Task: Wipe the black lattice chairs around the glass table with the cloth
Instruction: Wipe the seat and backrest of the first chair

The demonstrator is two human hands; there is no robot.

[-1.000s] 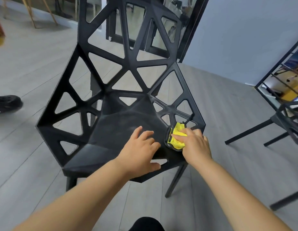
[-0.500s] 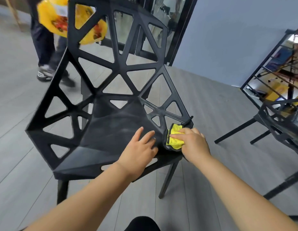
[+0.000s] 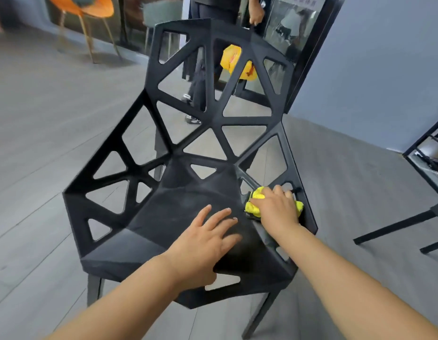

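She's at one black lattice chair point(image 3: 164, 217), and the job looks early to midway on it. The right hand point(image 3: 276, 209) is clenched around the bunched yellow cloth point(image 3: 253, 206), pressing it onto the seat's right edge, by the small cut-outs. The left hand point(image 3: 203, 244) lies released and flat on the seat, fingers spread — steadying, I'd guess. The tall back and the left side look unwiped as yet, though I can't be sure — and no other chair is clearly in view.

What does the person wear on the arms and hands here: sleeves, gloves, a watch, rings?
Nothing worn shows. The left hand and the right hand are bare, without gloves or visible rings. Both forearms are bare down to the picture's lower edge: no sleeve, watch or bracelet.
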